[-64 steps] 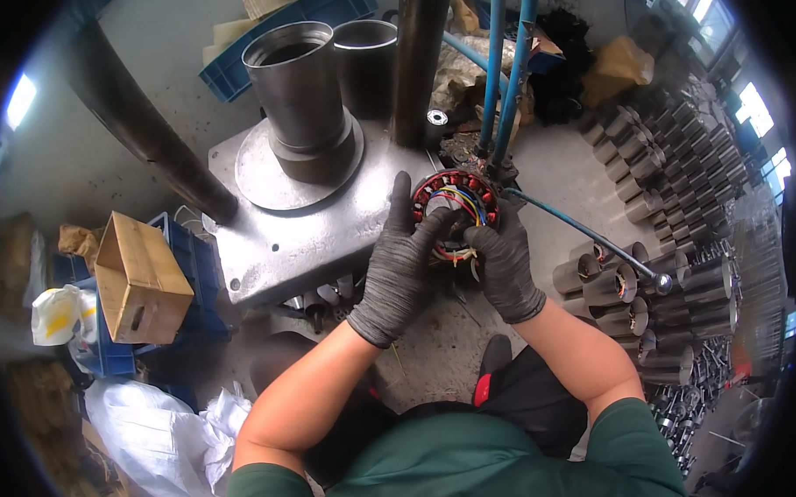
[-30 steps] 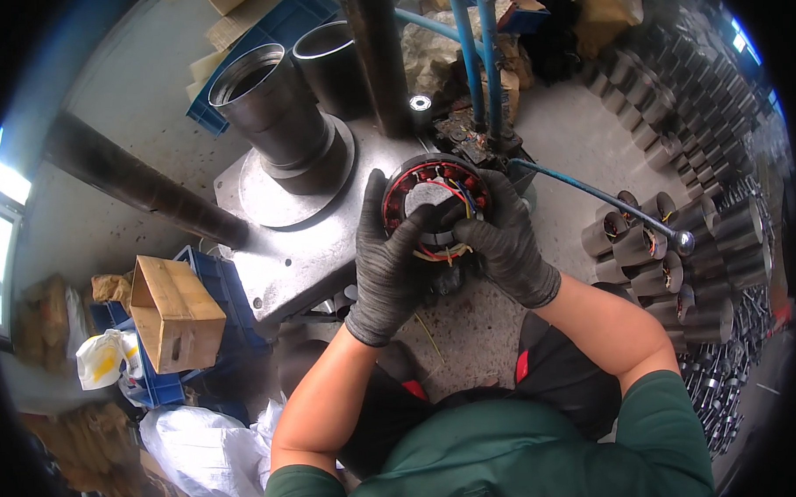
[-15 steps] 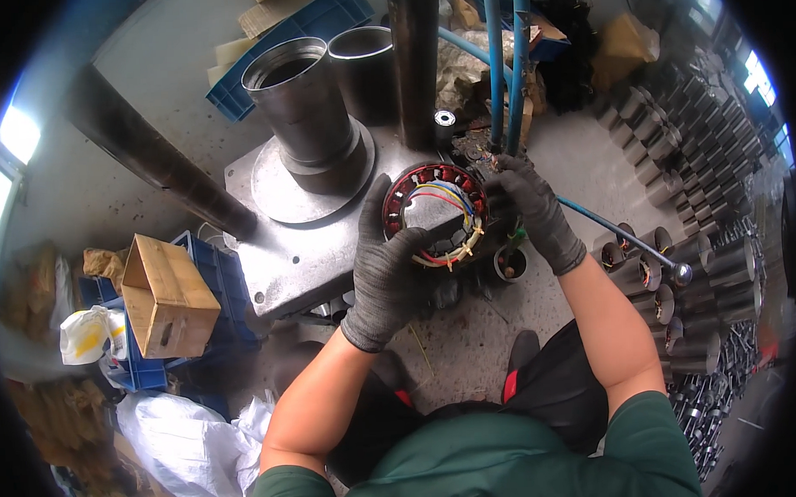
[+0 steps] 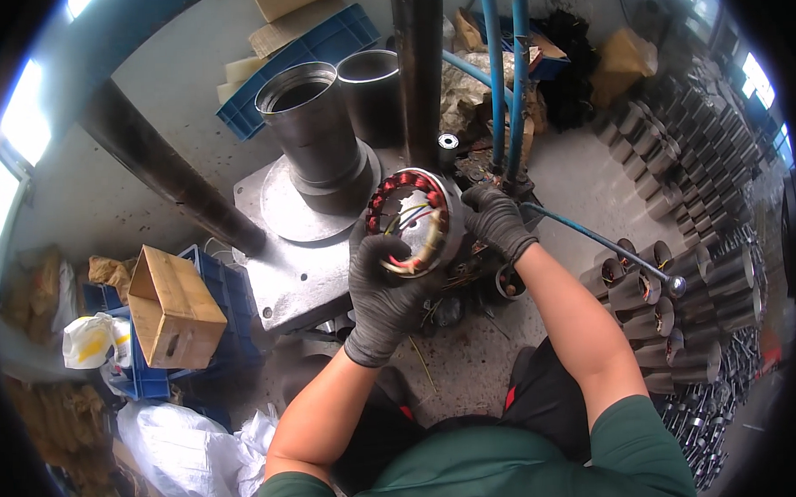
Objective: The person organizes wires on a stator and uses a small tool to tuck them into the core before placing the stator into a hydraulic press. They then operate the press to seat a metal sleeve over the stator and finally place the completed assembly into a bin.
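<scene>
A motor stator (image 4: 450, 213), a metal ring lined with red windings, is held up tilted in front of me, its smooth outer wall showing on the right. Loose coloured wires and a pale bundle lie across its opening. My gloved left hand (image 4: 384, 288) grips the lower left of the ring, with the thumb over the rim. At the right side, my gloved right hand (image 4: 501, 223) has its bent fingers against the outer wall. Behind the stator, a metal cylinder (image 4: 308, 142) stands on a round base on a steel press plate (image 4: 281, 283).
Dark press columns (image 4: 420, 81) and blue pipes (image 4: 521, 69) rise around the plate. A blue lever with a ball end (image 4: 675, 286) reaches right. Stacked metal housings (image 4: 676, 164) fill the right side. At left are a cardboard box (image 4: 177, 309), blue crates and a white sack (image 4: 190, 453).
The stator has tilted, so more of its outer wall shows on the right. My right hand has moved left and slightly down, against it. The view has shifted slightly.
</scene>
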The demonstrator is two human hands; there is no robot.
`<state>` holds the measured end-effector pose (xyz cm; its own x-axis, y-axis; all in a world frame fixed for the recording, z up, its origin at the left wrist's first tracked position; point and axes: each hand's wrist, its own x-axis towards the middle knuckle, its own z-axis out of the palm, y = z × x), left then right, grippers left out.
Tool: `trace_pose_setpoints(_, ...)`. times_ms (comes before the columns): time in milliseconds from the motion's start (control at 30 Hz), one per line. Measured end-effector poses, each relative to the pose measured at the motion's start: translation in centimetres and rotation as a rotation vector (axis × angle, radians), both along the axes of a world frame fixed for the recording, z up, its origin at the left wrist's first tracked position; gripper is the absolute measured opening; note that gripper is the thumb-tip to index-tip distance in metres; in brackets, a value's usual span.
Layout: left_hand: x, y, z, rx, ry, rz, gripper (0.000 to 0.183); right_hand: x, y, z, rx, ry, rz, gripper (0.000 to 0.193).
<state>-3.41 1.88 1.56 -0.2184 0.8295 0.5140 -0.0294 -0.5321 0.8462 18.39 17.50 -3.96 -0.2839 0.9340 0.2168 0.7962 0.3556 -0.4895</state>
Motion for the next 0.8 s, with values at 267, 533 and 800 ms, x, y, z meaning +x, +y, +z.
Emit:
trace_pose_setpoints(267,-2.2,-0.3,1.2,-0.451,-0.936,-0.449,0.056,2.0,0.2,2.2,-0.283,0.072,0.110,0.031)
trace_pose_setpoints(533,-4.8,0.8,0.6,-0.491,-1.077,-0.595,0.118,2.0,-6.2,7.1,-0.075,0.375,0.195,0.030)
trace_pose_setpoints(800,-3.2,-0.8,2.3,-0.500,-1.260,-0.919,0.107,1.9,-10.8,11.6,-0.250,1.275,0.340,0.027)
